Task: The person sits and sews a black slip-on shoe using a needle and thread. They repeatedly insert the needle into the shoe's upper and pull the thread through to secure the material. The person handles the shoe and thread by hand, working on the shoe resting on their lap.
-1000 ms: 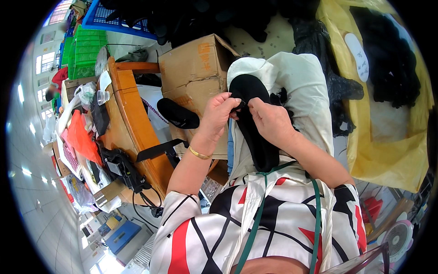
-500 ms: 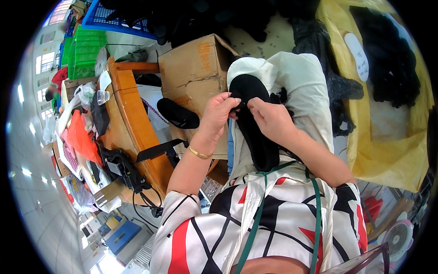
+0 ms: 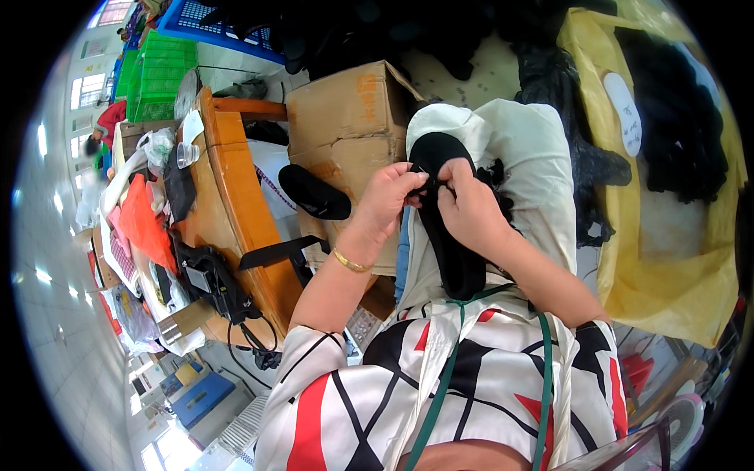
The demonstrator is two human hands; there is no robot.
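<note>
A long black shoe upper [image 3: 446,235] lies on my lap over a cream-white cloth [image 3: 534,165]. My left hand [image 3: 390,198], with a gold bracelet at the wrist, pinches the upper's top edge. My right hand [image 3: 470,210] grips the same piece just beside it, fingers curled. The two hands touch each other over the black material. A small black tuft [image 3: 493,171] sits on the cloth right behind my right hand.
A cardboard box [image 3: 349,133] stands at my left with a black insole [image 3: 314,192] leaning on it. A wooden table [image 3: 236,196] holds bags, cups and a black device. A yellow sack [image 3: 667,235] of black pieces stands right. Green and blue crates sit far back.
</note>
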